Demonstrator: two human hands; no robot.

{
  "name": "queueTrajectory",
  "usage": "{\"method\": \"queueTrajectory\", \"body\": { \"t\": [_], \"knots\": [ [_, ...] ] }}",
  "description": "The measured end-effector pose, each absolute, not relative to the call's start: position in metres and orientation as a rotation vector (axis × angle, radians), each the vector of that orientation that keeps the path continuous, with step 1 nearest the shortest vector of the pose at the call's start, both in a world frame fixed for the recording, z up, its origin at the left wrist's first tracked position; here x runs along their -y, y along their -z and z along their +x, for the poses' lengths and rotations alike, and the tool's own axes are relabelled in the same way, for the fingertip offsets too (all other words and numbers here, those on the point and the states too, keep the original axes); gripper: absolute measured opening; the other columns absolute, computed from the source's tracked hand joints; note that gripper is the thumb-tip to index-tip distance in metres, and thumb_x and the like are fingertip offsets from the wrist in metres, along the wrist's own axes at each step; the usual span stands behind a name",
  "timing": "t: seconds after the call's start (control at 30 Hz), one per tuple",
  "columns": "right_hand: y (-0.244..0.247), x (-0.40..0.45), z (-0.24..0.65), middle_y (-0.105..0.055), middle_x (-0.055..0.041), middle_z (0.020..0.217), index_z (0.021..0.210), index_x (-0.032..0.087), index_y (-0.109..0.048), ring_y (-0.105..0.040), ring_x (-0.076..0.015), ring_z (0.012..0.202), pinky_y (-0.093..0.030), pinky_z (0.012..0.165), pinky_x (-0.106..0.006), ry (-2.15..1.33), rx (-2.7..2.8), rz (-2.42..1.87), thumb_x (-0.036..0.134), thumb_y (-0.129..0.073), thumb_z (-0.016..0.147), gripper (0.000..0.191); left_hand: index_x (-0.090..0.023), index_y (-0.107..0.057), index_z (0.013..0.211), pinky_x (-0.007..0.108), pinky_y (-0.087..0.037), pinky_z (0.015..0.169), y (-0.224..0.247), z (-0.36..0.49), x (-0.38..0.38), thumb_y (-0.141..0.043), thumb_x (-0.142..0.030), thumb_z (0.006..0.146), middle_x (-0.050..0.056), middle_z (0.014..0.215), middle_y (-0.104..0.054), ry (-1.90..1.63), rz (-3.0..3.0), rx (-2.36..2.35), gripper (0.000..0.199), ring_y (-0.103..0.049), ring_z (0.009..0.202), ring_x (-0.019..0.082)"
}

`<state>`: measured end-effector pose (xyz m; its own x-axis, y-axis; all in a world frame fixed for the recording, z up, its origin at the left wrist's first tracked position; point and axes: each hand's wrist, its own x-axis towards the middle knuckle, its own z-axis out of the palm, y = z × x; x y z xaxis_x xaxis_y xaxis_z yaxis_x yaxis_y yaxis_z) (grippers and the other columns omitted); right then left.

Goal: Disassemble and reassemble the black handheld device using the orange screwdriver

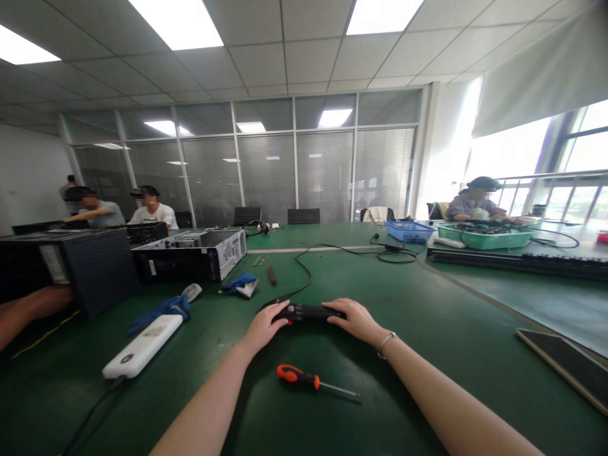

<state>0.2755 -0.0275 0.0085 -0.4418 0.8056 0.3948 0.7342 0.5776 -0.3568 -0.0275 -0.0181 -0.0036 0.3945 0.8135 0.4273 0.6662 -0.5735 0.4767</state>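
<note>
In front of me, a black power strip (308,312) lies lengthwise across the green table, with a small red part near its left end. My left hand (265,326) is closed around that left end, its thumb near the red part. The right end is gripped by my right hand (354,320), with a bracelet on that wrist. Both hands hide the strip's ends. Closer to me, between my forearms, an orange-and-black screwdriver (298,377) rests on the table, its shaft pointing right.
On the left are a white power strip (145,345), blue gloves (242,284) and computer cases (190,253). A black cable (308,269) winds backward. Blue (409,230) and green baskets (487,237) stand back right, a phone-like slab (565,367) at right. Several people sit around; another person's arm (33,307) reaches in left.
</note>
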Motion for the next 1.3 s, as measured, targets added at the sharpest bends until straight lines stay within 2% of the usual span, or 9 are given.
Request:
{"method": "queueTrajectory", "body": {
  "t": [0.17, 0.43, 0.7, 0.93, 1.3],
  "knots": [
    [-0.006, 0.023, 0.277, -0.067, -0.0039, 0.112, 0.122, 0.029, -0.062, -0.058, -0.0228, 0.101, -0.042, 0.093, -0.037, -0.192, 2.236, -1.146, 0.044, -0.054, 0.088, 0.038, -0.028, -0.056, 0.129, 0.036, -0.039, 0.106, 0.005, -0.032, 0.019, -0.062, -0.030, 0.085, 0.002, 0.130, -0.060, -1.008, 2.376, -1.298, 0.045, -0.055, 0.120, 0.023],
    [-0.001, 0.016, 0.280, -0.067, -0.0042, 0.114, 0.120, 0.029, -0.063, -0.058, -0.0226, 0.102, -0.043, 0.092, -0.037, -0.226, 2.142, -1.091, 0.042, -0.057, 0.087, 0.037, -0.028, -0.053, 0.132, 0.035, -0.039, 0.107, 0.002, -0.028, 0.024, -0.059, -0.033, 0.087, 0.002, 0.131, -0.060, -1.147, 2.389, -1.293, 0.045, -0.055, 0.121, 0.021],
    [-0.004, 0.021, 0.277, -0.069, -0.0036, 0.110, 0.120, 0.029, -0.064, -0.059, -0.0230, 0.100, -0.042, 0.093, -0.038, -0.168, 2.245, -1.177, 0.042, -0.058, 0.085, 0.038, -0.023, -0.058, 0.126, 0.037, -0.038, 0.107, 0.006, -0.025, 0.021, -0.062, -0.027, 0.084, 0.006, 0.130, -0.060, -1.009, 2.355, -1.385, 0.043, -0.054, 0.122, 0.023],
    [-0.011, 0.025, 0.274, -0.064, -0.0032, 0.121, 0.121, 0.029, -0.063, -0.058, -0.0231, 0.109, -0.040, 0.098, -0.037, -0.216, 2.283, -1.225, 0.040, -0.058, 0.083, 0.039, -0.024, -0.058, 0.120, 0.034, -0.042, 0.102, 0.001, -0.023, 0.022, -0.065, -0.027, 0.081, 0.005, 0.126, -0.063, -0.928, 2.362, -1.419, 0.040, -0.058, 0.116, 0.024],
    [-0.013, 0.021, 0.274, -0.068, -0.0012, 0.111, 0.117, 0.032, -0.064, -0.063, -0.0220, 0.097, -0.047, 0.085, -0.034, -0.308, 2.270, -1.341, 0.043, -0.061, 0.079, 0.040, -0.026, -0.059, 0.124, 0.036, -0.037, 0.107, -0.006, -0.027, 0.025, -0.064, -0.032, 0.081, 0.004, 0.131, -0.059, -0.852, 2.299, -1.413, 0.044, -0.052, 0.124, 0.025]
  ]
}}
